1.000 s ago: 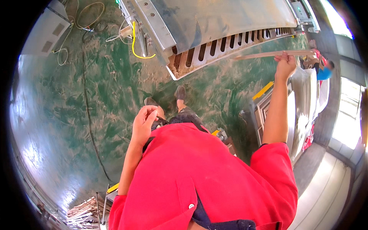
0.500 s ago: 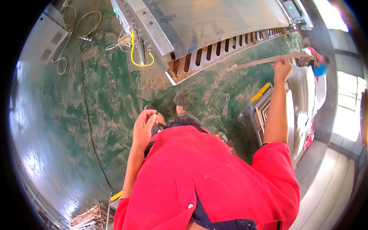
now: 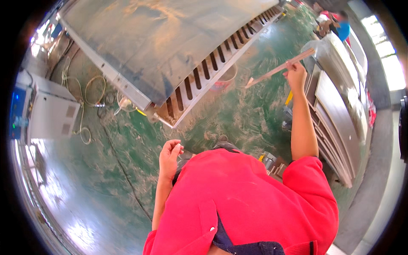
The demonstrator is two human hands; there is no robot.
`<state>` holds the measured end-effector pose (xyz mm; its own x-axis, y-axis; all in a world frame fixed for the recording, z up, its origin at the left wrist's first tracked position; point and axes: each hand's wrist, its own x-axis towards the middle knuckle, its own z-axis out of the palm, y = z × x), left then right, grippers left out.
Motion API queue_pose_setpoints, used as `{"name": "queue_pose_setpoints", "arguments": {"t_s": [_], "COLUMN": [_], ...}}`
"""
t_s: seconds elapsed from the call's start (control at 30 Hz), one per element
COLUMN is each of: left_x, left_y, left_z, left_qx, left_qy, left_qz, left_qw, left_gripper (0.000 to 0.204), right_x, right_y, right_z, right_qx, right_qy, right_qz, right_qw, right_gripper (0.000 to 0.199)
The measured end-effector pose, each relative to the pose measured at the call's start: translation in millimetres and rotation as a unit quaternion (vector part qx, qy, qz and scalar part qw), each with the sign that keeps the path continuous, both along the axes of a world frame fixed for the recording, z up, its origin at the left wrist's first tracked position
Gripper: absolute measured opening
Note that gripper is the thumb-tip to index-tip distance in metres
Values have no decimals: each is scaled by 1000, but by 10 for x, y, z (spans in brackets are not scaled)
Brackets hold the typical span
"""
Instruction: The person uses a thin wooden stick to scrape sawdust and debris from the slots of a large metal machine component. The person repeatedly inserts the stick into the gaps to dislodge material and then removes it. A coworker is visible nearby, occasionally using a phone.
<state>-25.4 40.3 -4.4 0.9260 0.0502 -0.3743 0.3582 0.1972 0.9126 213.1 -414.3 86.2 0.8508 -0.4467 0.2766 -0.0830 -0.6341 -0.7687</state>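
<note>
Out to the right, my right hand (image 3: 296,76) is closed around thin wooden strips (image 3: 272,73), held together as a bundle. They slant from a low left end up to the right, above the green floor. My left hand (image 3: 169,158) hangs in front of my body on the left, fingers loosely curled toward the thumb, with nothing visible in it. Ahead stands a large metal machine (image 3: 127,46) with a flat grey sheet on top and a slotted edge (image 3: 196,80) nearest me; neither hand touches it.
A round bucket (image 3: 227,77) sits beside the slotted edge. At right lean stacked panels (image 3: 338,121), with a person in blue (image 3: 342,30) beyond. A grey cabinet (image 3: 53,110) and looped cables (image 3: 94,91) are at left. A black cable (image 3: 123,168) crosses the dusty floor.
My view has turned and shifted: the machine now lies further left, and the bucket and more of the panels show. The wooden strips stay in my right hand; my left hand stays curled.
</note>
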Motion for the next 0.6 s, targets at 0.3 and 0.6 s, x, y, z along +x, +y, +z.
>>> {"name": "queue_pose_setpoints", "arguments": {"t_s": [0.3,0.6], "left_x": [710,1683], "left_y": [-1477,-3404], "left_z": [185,97], "left_qx": [44,92], "left_qy": [-19,-15], "left_qz": [-152,-431], "left_qw": [987,897], "left_gripper": [18,23], "right_x": [-1319,-2259], "right_y": [-1341,-2030], "right_z": [-1362,-2030], "right_qx": [-37,293], "right_qy": [118,81], "right_qz": [-104,-243], "right_qw": [987,921], "right_gripper": [22,11]}}
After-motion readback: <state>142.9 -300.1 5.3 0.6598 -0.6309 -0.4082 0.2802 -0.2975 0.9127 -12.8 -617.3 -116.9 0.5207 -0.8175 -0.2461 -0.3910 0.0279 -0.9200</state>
